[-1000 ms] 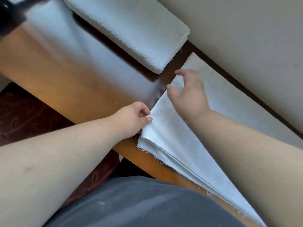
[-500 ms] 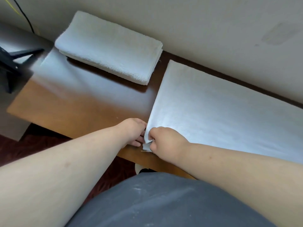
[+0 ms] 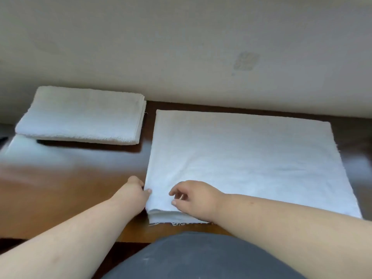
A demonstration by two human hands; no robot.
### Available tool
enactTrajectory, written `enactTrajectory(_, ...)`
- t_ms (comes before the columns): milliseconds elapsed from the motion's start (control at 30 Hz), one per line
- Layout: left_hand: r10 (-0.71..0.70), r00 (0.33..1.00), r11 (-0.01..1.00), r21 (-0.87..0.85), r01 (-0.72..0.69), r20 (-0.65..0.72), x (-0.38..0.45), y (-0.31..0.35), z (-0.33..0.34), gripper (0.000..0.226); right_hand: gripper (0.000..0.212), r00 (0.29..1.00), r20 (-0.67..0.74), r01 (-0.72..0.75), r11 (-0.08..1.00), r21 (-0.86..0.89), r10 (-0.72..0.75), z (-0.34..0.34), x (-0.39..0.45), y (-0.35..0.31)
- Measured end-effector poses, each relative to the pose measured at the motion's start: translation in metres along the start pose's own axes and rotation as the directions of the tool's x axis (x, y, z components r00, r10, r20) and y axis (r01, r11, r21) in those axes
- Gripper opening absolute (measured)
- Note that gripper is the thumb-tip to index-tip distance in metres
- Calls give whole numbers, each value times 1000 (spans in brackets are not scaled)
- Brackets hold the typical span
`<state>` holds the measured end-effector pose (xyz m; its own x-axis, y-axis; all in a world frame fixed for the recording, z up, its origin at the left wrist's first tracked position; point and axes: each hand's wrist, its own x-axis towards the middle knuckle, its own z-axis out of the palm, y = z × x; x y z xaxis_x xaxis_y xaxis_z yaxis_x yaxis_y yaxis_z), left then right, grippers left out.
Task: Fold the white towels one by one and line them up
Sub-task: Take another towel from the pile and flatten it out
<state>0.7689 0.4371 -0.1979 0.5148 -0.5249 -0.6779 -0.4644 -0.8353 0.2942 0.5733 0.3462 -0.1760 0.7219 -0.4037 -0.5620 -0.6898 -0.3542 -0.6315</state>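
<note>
White terry, count: I see two towels on my head view, both on the wooden table (image 3: 60, 188).
Head view, folded towel (image 3: 82, 115): lies at the far left against the wall (image 3: 181, 47), thick, several layers showing at its right edge.
Head view, flat towel (image 3: 241, 158): spread wide to the right of the folded one, a strip of bare table between them; its far edge runs near the wall, its near edge reaches close to the table's front.
Layers: at the near-left corner of the flat towel I make out stacked edges and loose threads, so it is doubled at least once; the exact number of layers I cannot count.
Hands, count: two, both bare, forearms entering from the bottom.
Left hand (image 3: 133, 191): at the flat towel's left edge near the corner, thumb on top of the cloth, fingers tucked at or under the edge; it pinches that edge.
Right hand (image 3: 196, 195): rests on top of the same corner area, fingers loosely bent, tips on the cloth; I see nothing gripped.
Cut off: right forearm covers the near-right stretch of the flat towel; a grey garment (image 3: 201, 258) fills the bottom centre.
Hard to make out: a faint grey patch on the wall, blurred; table's left end is washed out by glare.
</note>
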Motion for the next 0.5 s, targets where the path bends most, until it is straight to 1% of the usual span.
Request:
enactTrajectory(33, -8, 998, 999, 45, 10, -56, -3, 7, -2, 43, 32, 995, -81, -49, 999, 20, 50, -12, -12, 15)
enactTrajectory(67, 22, 993, 991, 134, -6, -117, -6, 14, -5, 52, 33, 982, -161, -94, 995, 14, 95, -23, -22, 32)
enactTrajectory(100, 121, 979, 960, 268, -75, -162, -9, 28, -7, 57, 34, 960, -246, -141, 990, -10, 134, -37, -34, 51)
enactTrajectory(133, 255, 953, 904, 390, -173, -167, -13, 43, -7, 59, 36, 935, -314, -190, 980, -51, 165, -48, -47, 69)
enactTrajectory(167, 401, 907, 829, 471, -300, -128, -17, 60, -5, 57, 39, 911, -358, -254, 963, -91, 206, -58, -61, 88)
enactTrajectory(200, 524, 850, 740, 520, -427, -47, -21, 78, -1, 54, 44, 890, -371, -329, 937, -121, 264, -66, -75, 105)
enactTrajectory(233, 595, 801, 660, 532, -530, 61, -24, 92, 5, 51, 49, 872, -357, -402, 906, -130, 336, -70, -86, 119)
enactTrajectory(267, 631, 754, 583, 532, -614, 180, -26, 108, 13, 49, 54, 847, -338, -468, 876, -114, 409, -72, -100, 133)
enactTrajectory(333, 604, 696, 483, 515, -708, 389, -28, 130, 32, 47, 61, 808, -305, -544, 837, -55, 505, -70, -127, 157)
enactTrajectory(367, 558, 687, 460, 516, -723, 466, -30, 138, 41, 48, 62, 792, -307, -562, 826, -27, 529, -68, -140, 167)
enactTrajectory(433, 459, 685, 431, 533, -728, 565, -32, 150, 56, 54, 62, 760, -332, -589, 808, 14, 559, -64, -163, 187)
enactTrajectory(500, 393, 690, 405, 560, -723, 607, -32, 167, 68, 53, 61, 718, -353, -620, 782, 66, 600, -64, -185, 207)
